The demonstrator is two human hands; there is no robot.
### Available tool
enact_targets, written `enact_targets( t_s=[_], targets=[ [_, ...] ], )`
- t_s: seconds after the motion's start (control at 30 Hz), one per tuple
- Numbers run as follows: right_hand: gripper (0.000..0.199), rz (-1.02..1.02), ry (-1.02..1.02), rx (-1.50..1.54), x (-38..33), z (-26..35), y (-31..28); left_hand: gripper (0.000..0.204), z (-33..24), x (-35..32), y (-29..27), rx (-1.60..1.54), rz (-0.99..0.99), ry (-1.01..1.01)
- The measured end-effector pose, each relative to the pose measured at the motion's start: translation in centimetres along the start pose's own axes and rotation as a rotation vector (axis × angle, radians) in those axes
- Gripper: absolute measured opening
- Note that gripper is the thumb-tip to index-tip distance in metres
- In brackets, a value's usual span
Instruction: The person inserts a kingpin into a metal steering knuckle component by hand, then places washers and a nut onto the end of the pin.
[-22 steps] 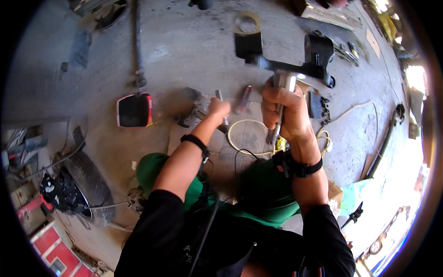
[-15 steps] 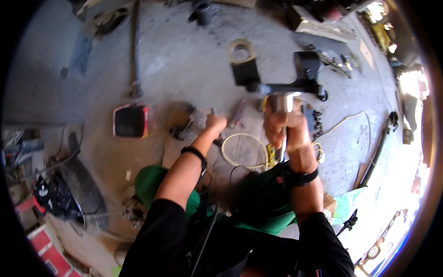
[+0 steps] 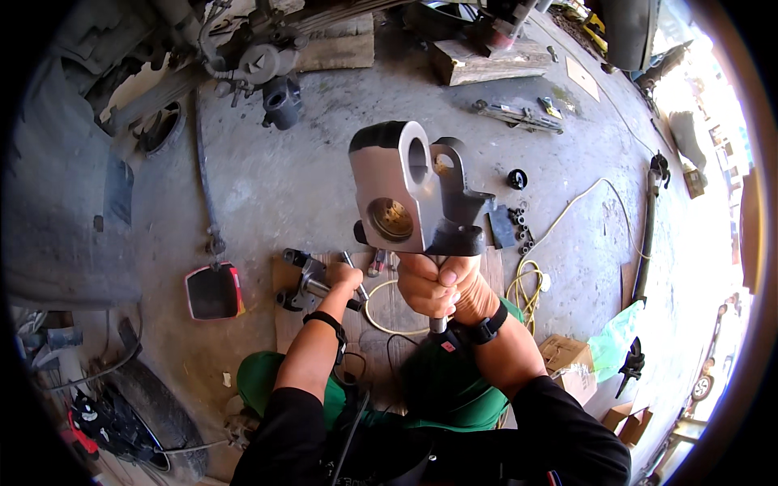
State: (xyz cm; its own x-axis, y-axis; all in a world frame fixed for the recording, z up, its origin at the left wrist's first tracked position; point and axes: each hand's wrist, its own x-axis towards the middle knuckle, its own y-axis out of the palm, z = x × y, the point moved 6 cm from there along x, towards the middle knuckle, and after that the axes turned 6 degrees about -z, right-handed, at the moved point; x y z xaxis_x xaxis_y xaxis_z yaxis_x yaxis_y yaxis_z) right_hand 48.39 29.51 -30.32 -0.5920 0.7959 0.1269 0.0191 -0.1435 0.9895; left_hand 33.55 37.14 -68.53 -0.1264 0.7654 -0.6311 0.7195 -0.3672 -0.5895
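Observation:
My right hand [image 3: 438, 285] grips the lower stem of a heavy grey and black metal machine part [image 3: 409, 190] with round bores, raised upright in front of me, close to the camera. My left hand [image 3: 344, 279] reaches down to a smaller dark metal fitting [image 3: 304, 283] on a wooden board [image 3: 284, 312] on the floor and touches it. Thin tools [image 3: 377, 263] lie by that hand. Both wrists wear black bands. I wear green trousers [image 3: 259, 381] and black sleeves.
A red-rimmed black tray [image 3: 213, 292] lies left. A yellow cable [image 3: 531, 283] coils right, by several black sockets [image 3: 519, 223]. Wooden blocks [image 3: 486, 61], a black cylinder part [image 3: 279, 101] and vehicle underparts lie far off. Cardboard boxes [image 3: 567, 360] and a tyre [image 3: 158, 413] are near me.
My right hand has lifted the big metal part off the floor up toward the camera. My left hand stays by the small fitting on the board.

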Motion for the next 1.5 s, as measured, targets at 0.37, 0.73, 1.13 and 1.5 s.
enact_targets(
  t_s=[0.37, 0.73, 1.13, 1.5],
  targets=[
    [0.029, 0.011, -0.034, -0.082, 0.2, 1.1, 0.0, 0.012, -9.0, -5.7, -4.3, -0.593, 0.292, 0.09],
    [0.02, 0.213, -0.151, -0.277, 2.8, 0.7, 2.3, 0.024, -20.0, -21.3, -17.3, -1.02, 0.55, 0.431],
    [0.021, -0.09, 0.076, -0.29, 2.6, -0.3, -4.3, 0.041, -17.5, -21.7, -16.2, -1.366, 1.096, 0.263],
    [0.046, 0.033, -1.212, 0.844, 9.4, -5.4, -11.1, 0.071, -19.7, -21.8, -8.6, -0.972, 0.995, 0.218]
  ],
)
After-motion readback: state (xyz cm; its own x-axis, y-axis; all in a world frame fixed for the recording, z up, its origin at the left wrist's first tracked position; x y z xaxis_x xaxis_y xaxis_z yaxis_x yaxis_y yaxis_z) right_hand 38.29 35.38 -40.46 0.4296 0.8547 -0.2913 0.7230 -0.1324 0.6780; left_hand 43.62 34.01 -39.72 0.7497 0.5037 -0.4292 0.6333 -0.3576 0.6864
